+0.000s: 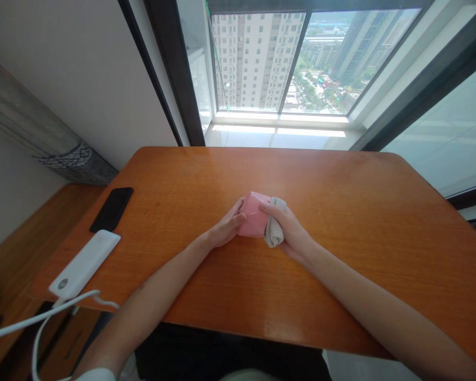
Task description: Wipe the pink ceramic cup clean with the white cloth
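Note:
A small pink object [253,216] with flat, creased sides is between my two hands over the middle of the table. My left hand [228,225] grips its left side, with the thumb across the front. My right hand [287,225] has a rolled grey-white cloth [274,233] in its fingers, and its thumb presses on the right side of the pink object. The cloth lies against the right edge of the pink object. The fingers behind both things are mostly hidden.
On the left of the brown wooden table [365,211] lie a black phone [111,209] and a white power bank [84,264]. A white cable [35,318] runs off the near left edge. Beyond the far edge is a window [262,63]; a curtain [35,121] hangs at left.

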`<action>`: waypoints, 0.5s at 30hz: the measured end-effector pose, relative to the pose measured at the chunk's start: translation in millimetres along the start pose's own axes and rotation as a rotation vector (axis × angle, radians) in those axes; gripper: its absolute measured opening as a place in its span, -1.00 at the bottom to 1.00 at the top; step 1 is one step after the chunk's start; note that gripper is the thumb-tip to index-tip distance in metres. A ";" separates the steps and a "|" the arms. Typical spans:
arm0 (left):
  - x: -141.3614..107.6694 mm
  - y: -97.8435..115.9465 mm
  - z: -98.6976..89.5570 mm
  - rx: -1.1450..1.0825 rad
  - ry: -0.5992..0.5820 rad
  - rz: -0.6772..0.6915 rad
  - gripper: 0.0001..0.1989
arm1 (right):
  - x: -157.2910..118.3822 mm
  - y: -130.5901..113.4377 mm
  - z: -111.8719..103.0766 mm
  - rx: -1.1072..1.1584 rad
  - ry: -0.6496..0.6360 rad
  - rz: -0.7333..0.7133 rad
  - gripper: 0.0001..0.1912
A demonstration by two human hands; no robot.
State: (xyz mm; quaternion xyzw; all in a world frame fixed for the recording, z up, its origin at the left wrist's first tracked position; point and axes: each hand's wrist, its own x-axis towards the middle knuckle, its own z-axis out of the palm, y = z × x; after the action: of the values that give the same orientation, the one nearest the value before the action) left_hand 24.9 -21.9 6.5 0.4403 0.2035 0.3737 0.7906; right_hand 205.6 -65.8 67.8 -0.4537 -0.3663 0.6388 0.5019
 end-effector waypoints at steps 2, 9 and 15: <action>0.8 -0.1 0.5 0.001 -0.033 0.004 -0.04 | -1.2 5.0 -4.4 -0.185 -0.032 -0.115 -0.54; 0.9 0.4 -0.5 -0.057 -0.051 -0.092 -0.06 | 3.8 24.7 -20.6 -1.013 -0.241 -0.753 -0.61; 0.3 -3.5 -3.9 -0.077 -0.053 -0.082 -0.07 | 1.8 23.4 -18.1 -1.022 -0.164 -0.840 -0.67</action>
State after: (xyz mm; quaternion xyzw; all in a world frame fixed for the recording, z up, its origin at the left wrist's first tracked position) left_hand 24.0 -20.8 1.5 0.4108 0.1857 0.3367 0.8267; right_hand 215.3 -69.2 40.1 -0.4031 -0.8057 0.1676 0.4004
